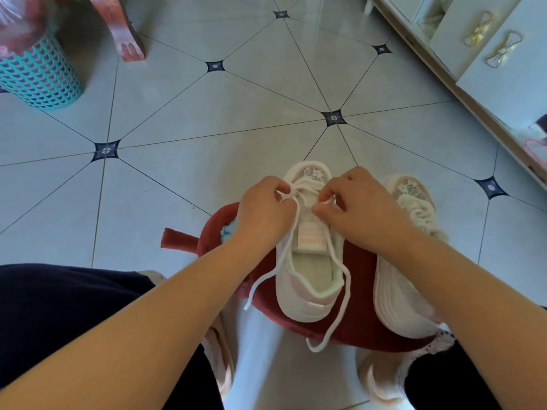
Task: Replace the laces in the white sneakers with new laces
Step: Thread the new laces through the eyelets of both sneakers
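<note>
A white sneaker (307,279) stands on a dark red stool (364,321), toe pointing away from me. A white lace (284,253) runs through its front eyelets, and both loose ends trail back over the heel sides. My left hand (263,214) pinches the lace at the left eyelets. On the right side of the tongue, my right hand (358,208) pinches the other strand of that lace. The second white sneaker (399,291) lies on its side to the right, laced, partly under my right forearm.
A teal plastic basket (38,75) stands at the far left beside a reddish furniture leg (127,39). A white cabinet (479,54) runs along the right edge. Tiled floor (207,128) spreads ahead. My knees and pink slippers flank the stool.
</note>
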### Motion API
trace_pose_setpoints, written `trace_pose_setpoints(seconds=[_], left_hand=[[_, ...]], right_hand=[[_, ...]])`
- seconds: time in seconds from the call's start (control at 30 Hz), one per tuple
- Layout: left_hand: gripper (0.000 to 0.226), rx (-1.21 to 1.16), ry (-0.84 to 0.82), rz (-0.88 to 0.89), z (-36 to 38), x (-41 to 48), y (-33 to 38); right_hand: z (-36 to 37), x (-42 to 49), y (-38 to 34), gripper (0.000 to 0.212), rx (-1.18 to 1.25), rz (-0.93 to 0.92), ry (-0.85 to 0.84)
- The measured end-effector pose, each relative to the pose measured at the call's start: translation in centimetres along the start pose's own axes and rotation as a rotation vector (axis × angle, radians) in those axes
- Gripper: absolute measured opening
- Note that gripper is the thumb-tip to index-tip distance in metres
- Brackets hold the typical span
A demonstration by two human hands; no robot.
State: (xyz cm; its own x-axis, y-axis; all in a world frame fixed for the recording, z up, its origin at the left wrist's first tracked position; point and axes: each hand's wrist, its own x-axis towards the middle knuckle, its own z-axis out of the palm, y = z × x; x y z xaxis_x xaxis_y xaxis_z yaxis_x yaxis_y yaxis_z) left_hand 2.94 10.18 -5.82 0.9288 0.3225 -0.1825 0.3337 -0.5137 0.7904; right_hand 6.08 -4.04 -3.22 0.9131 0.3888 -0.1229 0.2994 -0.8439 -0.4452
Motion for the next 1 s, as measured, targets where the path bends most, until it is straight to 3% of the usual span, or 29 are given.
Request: trace_pose_setpoints(seconds=[0.07, 0.17, 0.3, 0.4, 0.57, 0.7, 0.83, 1.0], left_hand=[[0.019, -0.030, 0.016, 0.009, 0.1, -0.1, -0.1], [0.019, -0.047, 0.025, 0.019, 0.2, -0.1, -0.3], [0.024, -0.022, 0.061, -0.001, 0.0, 0.1, -0.3], [0.025, -0.033, 0.037, 0.005, 0.0, -0.2, -0.4], [0.021, -0.052, 0.063, -0.005, 0.0, -0.1, -0.5], [0.026, -0.041, 0.037, 0.048, 0.3, -0.8, -0.1], [0.028, -0.019, 0.046, 0.060, 0.5, -0.9, -0.1], [0.023, -0.066, 0.074, -0.039, 0.2, -0.2, -0.6]], right_hand=[[0.8, 0.1, -0.8, 0.035, -0.166, -0.019, 0.037], [1.5, 0.6, -1.5, 0.035, -0.328, -0.067, 0.080], [0.3, 0.8, -0.8, 0.015, -0.019, -0.141, 0.089], [-0.6, 0.2, 0.5, 0.005, 0.054, -0.250, -0.014], [-1.5, -0.8, 0.7, 0.008, 0.226, -0.214, -0.116], [-1.0, -0.5, 0.2, 0.022, 0.057, -0.126, -0.016], [-0.1, 0.3, -0.4, 0.015, -0.026, -0.094, -0.006], [-1.5, -0.5, -0.4, 0.024, 0.366, -0.026, -0.121]])
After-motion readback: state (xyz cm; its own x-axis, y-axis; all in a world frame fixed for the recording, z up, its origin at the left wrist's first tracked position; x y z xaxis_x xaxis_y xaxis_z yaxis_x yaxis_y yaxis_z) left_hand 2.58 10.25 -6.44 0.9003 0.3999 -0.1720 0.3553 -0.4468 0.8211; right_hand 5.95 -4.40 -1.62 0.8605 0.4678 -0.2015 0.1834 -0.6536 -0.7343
